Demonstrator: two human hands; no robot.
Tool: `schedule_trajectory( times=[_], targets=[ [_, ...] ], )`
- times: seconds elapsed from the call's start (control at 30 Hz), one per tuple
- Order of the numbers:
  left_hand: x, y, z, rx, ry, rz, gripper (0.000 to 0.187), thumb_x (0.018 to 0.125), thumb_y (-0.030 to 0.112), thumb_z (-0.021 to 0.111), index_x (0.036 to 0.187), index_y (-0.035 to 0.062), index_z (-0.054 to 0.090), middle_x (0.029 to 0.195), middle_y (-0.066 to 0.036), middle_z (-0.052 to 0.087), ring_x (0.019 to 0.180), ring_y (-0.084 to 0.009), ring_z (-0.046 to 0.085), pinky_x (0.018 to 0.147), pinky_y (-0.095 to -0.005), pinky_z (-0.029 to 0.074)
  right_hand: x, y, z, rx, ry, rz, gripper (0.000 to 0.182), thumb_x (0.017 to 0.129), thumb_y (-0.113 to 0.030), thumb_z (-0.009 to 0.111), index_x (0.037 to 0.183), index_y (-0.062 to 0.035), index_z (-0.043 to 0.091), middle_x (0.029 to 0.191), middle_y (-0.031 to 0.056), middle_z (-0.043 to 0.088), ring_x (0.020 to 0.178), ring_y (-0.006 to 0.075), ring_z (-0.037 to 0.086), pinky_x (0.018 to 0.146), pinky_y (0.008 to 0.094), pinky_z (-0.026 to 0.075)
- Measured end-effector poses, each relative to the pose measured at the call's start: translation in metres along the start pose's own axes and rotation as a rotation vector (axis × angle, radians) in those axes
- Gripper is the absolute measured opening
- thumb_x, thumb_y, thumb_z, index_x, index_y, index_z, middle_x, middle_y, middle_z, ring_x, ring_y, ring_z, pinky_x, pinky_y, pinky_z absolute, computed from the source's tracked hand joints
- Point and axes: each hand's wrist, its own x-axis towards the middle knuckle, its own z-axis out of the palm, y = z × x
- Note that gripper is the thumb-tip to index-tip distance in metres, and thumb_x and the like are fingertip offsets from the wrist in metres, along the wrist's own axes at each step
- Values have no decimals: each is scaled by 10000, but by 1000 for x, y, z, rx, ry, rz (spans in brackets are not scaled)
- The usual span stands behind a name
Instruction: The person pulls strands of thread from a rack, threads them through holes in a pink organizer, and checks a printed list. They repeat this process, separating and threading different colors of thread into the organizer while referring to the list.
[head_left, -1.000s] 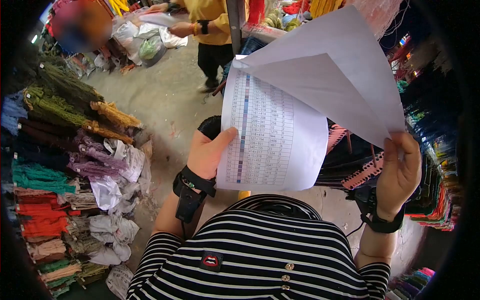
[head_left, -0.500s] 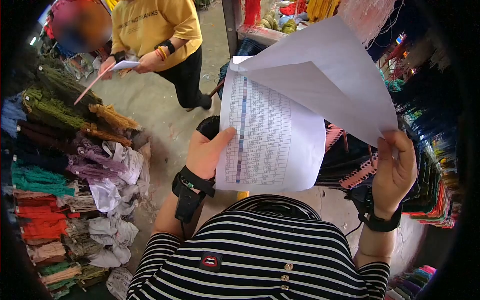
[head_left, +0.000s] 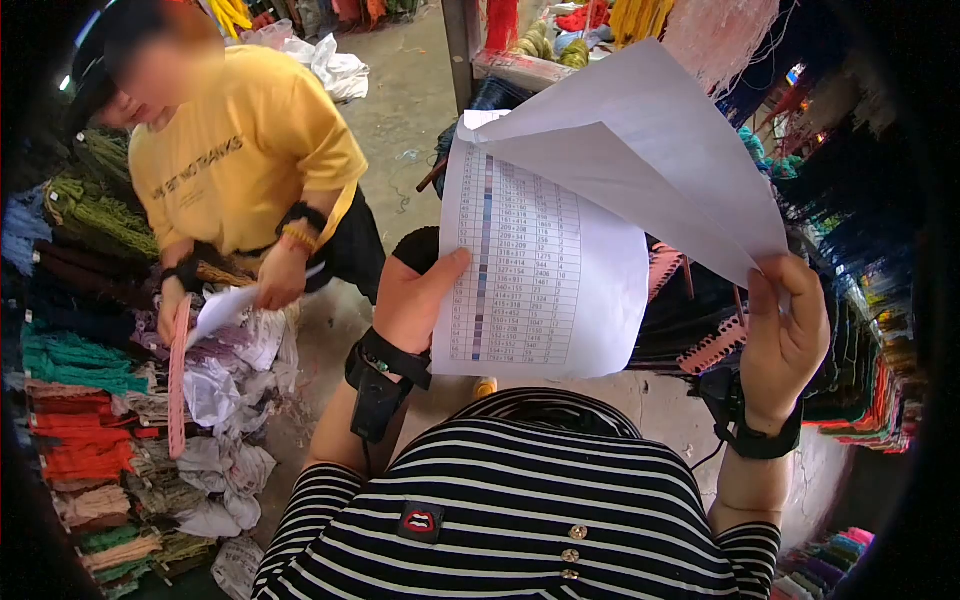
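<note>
A stapled stack of paper sheets (head_left: 610, 290) hangs in front of me, its visible page printed with a table of numbers and a column of colour swatches. My left hand (head_left: 415, 300) grips the left edge, thumb on top and the other fingers hidden behind. At the right, my right hand (head_left: 790, 335) pinches the corner of a lifted top sheet (head_left: 660, 130), which is folded back diagonally from the stapled upper left corner. Both wrists wear black straps with small devices.
A person in a yellow shirt (head_left: 245, 150) stands at the left, holding papers (head_left: 222, 310) and a pink strip (head_left: 178, 375). Coloured yarn bundles (head_left: 85, 440) line the left side. More yarn (head_left: 860, 400) hangs at the right, near pink perforated strips (head_left: 712, 345).
The person in yellow has come closer, and the pink strip in their hand now hangs down. My hands and the sheets have barely shifted.
</note>
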Motion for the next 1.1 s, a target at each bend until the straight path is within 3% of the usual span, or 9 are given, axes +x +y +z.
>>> schedule_trajectory(
  times=[0.63, 1.1],
  targets=[
    [11, 4, 1, -18, -8, 25, 181, 890, 73, 581, 1029, -28, 638, 904, -65, 675, 755, -122, 623, 673, -264, 494, 3, -6, 10, -25, 42, 70, 121, 826, 58, 654, 930, 11, 615, 904, 76, 646, 796, 127, 601, 759, 245, 488],
    [7, 10, 16, 46, 63, 119, 196, 885, 77, 580, 1036, -30, 645, 931, -61, 679, 793, -120, 622, 711, -258, 486, 22, 22, 10, -7, -30, -71, 132, 803, 41, 675, 913, -6, 617, 850, 86, 643, 733, 149, 603, 709, 242, 480]
  ],
)
